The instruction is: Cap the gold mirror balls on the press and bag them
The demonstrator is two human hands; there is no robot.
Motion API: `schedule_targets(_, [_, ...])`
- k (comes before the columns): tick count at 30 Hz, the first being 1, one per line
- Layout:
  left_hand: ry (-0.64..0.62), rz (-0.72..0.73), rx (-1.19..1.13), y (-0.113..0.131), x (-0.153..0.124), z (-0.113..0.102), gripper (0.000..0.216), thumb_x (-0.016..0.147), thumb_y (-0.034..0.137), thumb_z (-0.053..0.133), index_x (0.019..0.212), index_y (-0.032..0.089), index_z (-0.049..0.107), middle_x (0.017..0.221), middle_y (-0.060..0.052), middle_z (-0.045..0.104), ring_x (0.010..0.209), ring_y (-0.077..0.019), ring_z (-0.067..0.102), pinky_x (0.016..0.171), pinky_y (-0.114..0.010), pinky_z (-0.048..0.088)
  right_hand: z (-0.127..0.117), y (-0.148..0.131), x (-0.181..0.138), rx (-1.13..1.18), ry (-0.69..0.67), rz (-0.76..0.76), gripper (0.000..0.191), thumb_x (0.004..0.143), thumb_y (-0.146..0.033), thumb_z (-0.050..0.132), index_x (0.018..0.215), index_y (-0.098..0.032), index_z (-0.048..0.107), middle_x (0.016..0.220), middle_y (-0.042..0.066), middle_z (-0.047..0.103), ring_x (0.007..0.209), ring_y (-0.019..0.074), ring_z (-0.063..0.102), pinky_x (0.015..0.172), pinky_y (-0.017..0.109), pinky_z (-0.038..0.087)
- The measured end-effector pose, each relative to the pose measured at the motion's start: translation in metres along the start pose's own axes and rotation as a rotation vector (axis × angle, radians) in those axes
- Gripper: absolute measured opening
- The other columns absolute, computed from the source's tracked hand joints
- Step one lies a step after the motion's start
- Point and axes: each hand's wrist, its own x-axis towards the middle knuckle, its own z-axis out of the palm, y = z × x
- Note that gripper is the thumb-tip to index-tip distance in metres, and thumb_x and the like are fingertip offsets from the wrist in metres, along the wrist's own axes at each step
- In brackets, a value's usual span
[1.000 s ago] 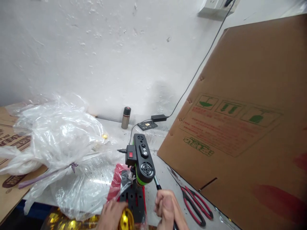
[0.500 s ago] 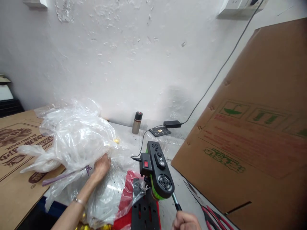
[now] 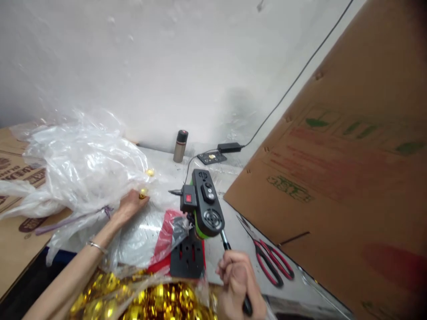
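Observation:
My left hand [image 3: 130,205] is closed, with a small gold ball [image 3: 143,193] at its fingertips, over crumpled clear plastic bags [image 3: 90,164]. A second gold piece [image 3: 150,172] lies just beyond it. My right hand [image 3: 240,278] is wrapped around the black handle [image 3: 227,244] of a metal rod. That rod runs to a black and green machine [image 3: 208,202] with a red switch and round vents. Beneath the machine is a black slotted plate [image 3: 187,258] with red material under it. Shiny gold balls [image 3: 160,302] in clear plastic fill the near edge.
Red-and-black-handled scissors [image 3: 271,260] lie right of the machine. A large cardboard box [image 3: 333,178] leans along the right side. A bottle [image 3: 180,146], a power adapter [image 3: 229,147] with its cable, and a dark flat panel [image 3: 211,157] stand near the wall. Printed cardboard [image 3: 15,191] is at left.
The view has tilted down, bringing the gold balls and scissors into sight. My left hand has come out from the plastic with a gold ball. My right hand still holds the handle.

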Motion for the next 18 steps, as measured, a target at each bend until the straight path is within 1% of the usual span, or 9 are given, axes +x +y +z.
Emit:
schedule_targets(2, [-0.040, 0.128, 0.067, -0.004, -0.028, 0.003, 0.048, 0.089, 0.046, 0.056, 0.120, 0.009, 0.056, 0.109, -0.018, 0.063, 0.103, -0.0340, 0.061, 0.088, -0.041, 0.048, -0.004, 0.005, 0.001, 0.038, -0.054, -0.070, 0.034, 0.097, -0.017, 0.044, 0.064, -0.017, 0.046, 0.066, 0.000, 0.047, 0.059, 0.0112, 0.047, 0.049, 0.024, 0.036])
schedule_targets(5, [-0.082, 0.370, 0.160, -0.010, -0.069, 0.010, 0.061, 0.091, 0.054, 0.048, 0.135, 0.011, 0.045, 0.107, -0.015, 0.061, 0.100, -0.0323, 0.060, 0.088, -0.041, 0.048, -0.012, 0.009, 0.000, 0.011, -0.133, -0.063, 0.031, 0.097, -0.013, 0.042, 0.067, -0.018, 0.046, 0.070, 0.001, 0.049, 0.062, 0.0118, 0.048, 0.052, 0.025, 0.038])
schedule_targets(6, [-0.094, 0.416, 0.169, -0.012, -0.079, 0.012, 0.061, 0.093, 0.054, 0.042, 0.137, 0.012, 0.043, 0.110, -0.016, 0.060, 0.101, -0.0323, 0.059, 0.089, -0.043, 0.048, -0.014, 0.009, 0.000, -0.002, -0.154, -0.062, 0.030, 0.097, -0.012, 0.041, 0.068, -0.018, 0.046, 0.071, 0.001, 0.049, 0.063, 0.0119, 0.049, 0.054, 0.025, 0.038])
schedule_targets(8, [-0.126, 0.455, 0.116, -0.014, -0.092, 0.016, 0.058, 0.095, 0.052, 0.032, 0.137, 0.014, 0.044, 0.121, -0.017, 0.057, 0.106, -0.0323, 0.058, 0.094, -0.047, 0.045, -0.017, 0.007, 0.001, -0.025, -0.193, -0.073, 0.029, 0.097, -0.011, 0.040, 0.069, -0.018, 0.045, 0.073, 0.001, 0.050, 0.065, 0.0119, 0.050, 0.056, 0.026, 0.038])
schedule_targets(11, [-0.173, 0.456, -0.079, -0.014, -0.097, 0.017, 0.063, 0.095, 0.053, 0.022, 0.140, 0.012, 0.041, 0.133, -0.017, 0.050, 0.119, -0.0306, 0.052, 0.105, -0.048, 0.038, -0.018, 0.004, 0.004, -0.054, -0.221, -0.118, 0.027, 0.096, -0.011, 0.040, 0.071, -0.019, 0.045, 0.073, 0.000, 0.051, 0.065, 0.0113, 0.050, 0.057, 0.026, 0.039])
schedule_targets(13, [-0.190, 0.428, -0.193, -0.013, -0.096, 0.015, 0.071, 0.094, 0.058, 0.022, 0.142, 0.008, 0.036, 0.139, -0.017, 0.047, 0.127, -0.0309, 0.046, 0.109, -0.047, 0.033, -0.019, 0.003, 0.005, -0.067, -0.240, -0.133, 0.025, 0.096, -0.011, 0.041, 0.073, -0.019, 0.046, 0.073, -0.001, 0.051, 0.064, 0.0104, 0.050, 0.057, 0.025, 0.039])
schedule_targets(15, [-0.195, 0.351, -0.254, -0.011, -0.097, 0.012, 0.081, 0.087, 0.067, 0.032, 0.142, 0.008, 0.036, 0.138, -0.016, 0.049, 0.126, -0.0335, 0.047, 0.108, -0.050, 0.035, -0.020, 0.004, 0.006, -0.069, -0.247, -0.127, 0.025, 0.096, -0.010, 0.040, 0.073, -0.019, 0.046, 0.073, 0.000, 0.051, 0.065, 0.0099, 0.050, 0.057, 0.025, 0.039])
schedule_targets(17, [-0.204, 0.221, -0.318, -0.006, -0.102, 0.011, 0.086, 0.077, 0.074, 0.048, 0.138, 0.013, 0.043, 0.129, -0.015, 0.057, 0.115, -0.0342, 0.055, 0.101, -0.050, 0.042, -0.020, 0.004, 0.005, -0.063, -0.246, -0.122, 0.026, 0.097, -0.010, 0.040, 0.073, -0.018, 0.046, 0.074, 0.000, 0.051, 0.066, 0.0100, 0.050, 0.058, 0.025, 0.039])
schedule_targets(18, [-0.212, 0.157, -0.373, -0.003, -0.106, 0.012, 0.084, 0.073, 0.075, 0.053, 0.133, 0.016, 0.047, 0.123, -0.013, 0.061, 0.109, -0.0334, 0.059, 0.097, -0.048, 0.046, -0.021, 0.004, 0.005, -0.060, -0.246, -0.120, 0.026, 0.097, -0.010, 0.040, 0.073, -0.018, 0.046, 0.074, 0.000, 0.051, 0.067, 0.0102, 0.050, 0.059, 0.025, 0.040])
